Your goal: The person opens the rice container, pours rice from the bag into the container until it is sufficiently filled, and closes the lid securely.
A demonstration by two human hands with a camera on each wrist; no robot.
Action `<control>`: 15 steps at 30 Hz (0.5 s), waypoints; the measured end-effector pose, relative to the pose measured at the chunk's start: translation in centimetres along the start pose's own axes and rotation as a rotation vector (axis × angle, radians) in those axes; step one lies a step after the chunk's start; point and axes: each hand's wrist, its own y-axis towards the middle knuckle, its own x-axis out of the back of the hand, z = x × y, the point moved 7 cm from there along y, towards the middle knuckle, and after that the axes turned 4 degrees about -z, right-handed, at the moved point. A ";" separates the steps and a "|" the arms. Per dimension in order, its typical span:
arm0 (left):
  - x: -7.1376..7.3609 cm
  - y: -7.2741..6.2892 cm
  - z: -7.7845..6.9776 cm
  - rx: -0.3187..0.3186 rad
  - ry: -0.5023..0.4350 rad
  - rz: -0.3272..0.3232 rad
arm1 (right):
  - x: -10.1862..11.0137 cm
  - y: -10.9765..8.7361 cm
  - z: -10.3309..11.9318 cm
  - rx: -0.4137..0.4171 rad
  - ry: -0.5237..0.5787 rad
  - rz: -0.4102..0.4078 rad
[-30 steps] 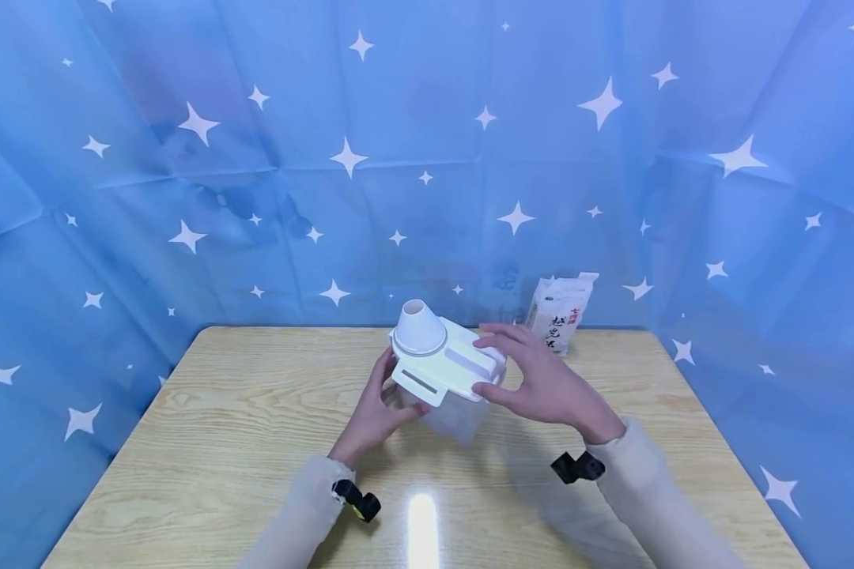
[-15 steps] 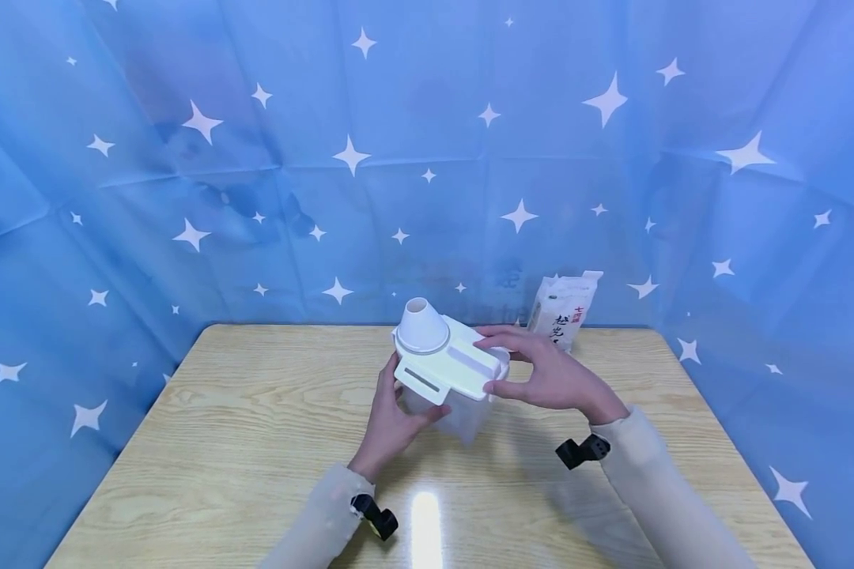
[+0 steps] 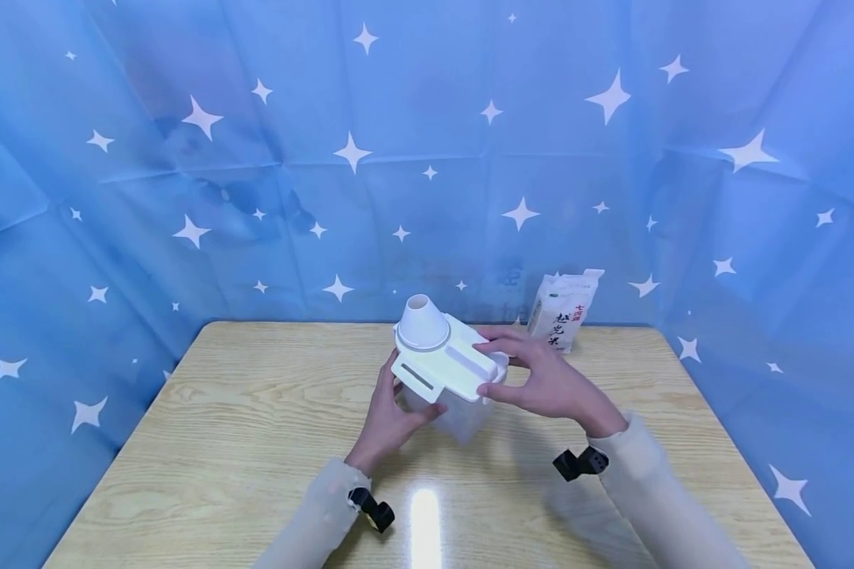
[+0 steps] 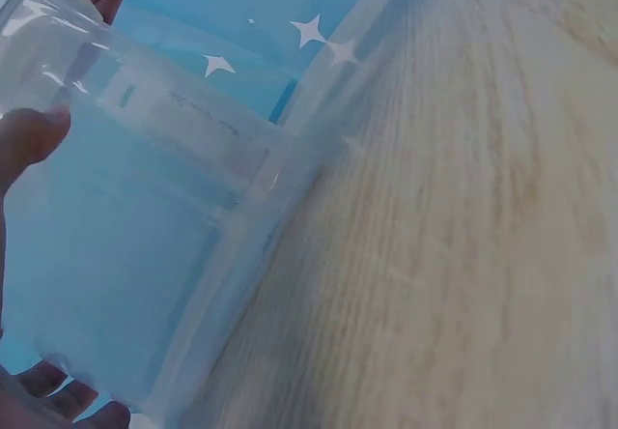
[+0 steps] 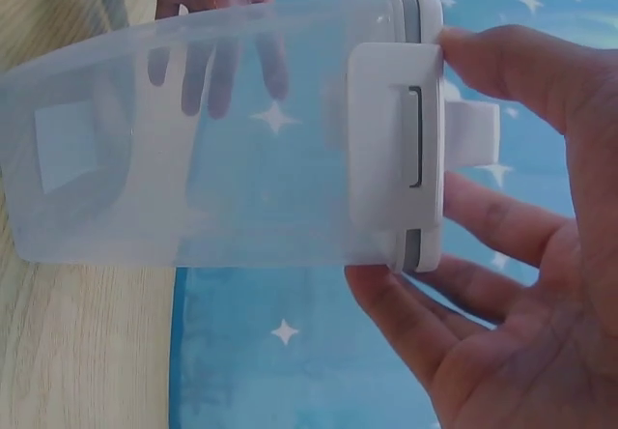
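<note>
A translucent plastic storage container (image 3: 462,419) tilts above the table, its base towards me. Its white lid (image 3: 451,365) carries a raised bar and a white cone-shaped cap (image 3: 424,325). From the left, my left hand (image 3: 387,423) grips the container's body, thumb on the near side. My right hand (image 3: 551,381) holds the lid's right end, thumb at the near edge and fingers across the far part. A white side clip (image 5: 372,149) with a slot shows in the right wrist view. Through the clear wall (image 5: 261,197) the left fingers are visible.
A white rice bag (image 3: 562,312) with dark and red characters stands at the back right, behind the right hand. The wooden table (image 3: 256,442) ends at a blue curtain (image 3: 427,158) with white stars.
My left hand and forearm have shifted slightly right along the container since the earliest frame. Both hands still hold it, and its tilt is nearly the same. The rice bag stays put.
</note>
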 end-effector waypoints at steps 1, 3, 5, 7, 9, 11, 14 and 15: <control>0.0 0.0 0.0 -0.006 -0.006 0.003 | 0.0 -0.1 0.1 -0.008 -0.009 -0.005; 0.0 0.1 -0.1 -0.019 -0.019 0.010 | -0.2 -0.2 0.4 -0.019 -0.025 -0.016; 0.1 0.2 -0.1 -0.020 -0.025 0.017 | -0.3 -0.3 0.7 -0.025 -0.049 -0.030; 0.1 0.3 0.0 -0.020 -0.033 0.025 | -0.3 -0.5 1.1 -0.020 -0.075 -0.049; 0.2 0.4 0.1 -0.019 -0.039 0.039 | -0.5 -0.6 1.4 -0.015 -0.097 -0.067; 0.4 0.6 0.2 -0.014 -0.050 0.058 | -0.6 -0.7 1.7 -0.013 -0.108 -0.086; 0.6 0.9 0.4 0.003 -0.053 0.098 | -0.8 -0.8 1.9 -0.023 -0.109 -0.111; 0.7 1.0 0.6 0.012 -0.057 0.114 | -1.0 -0.8 2.0 -0.023 -0.109 -0.120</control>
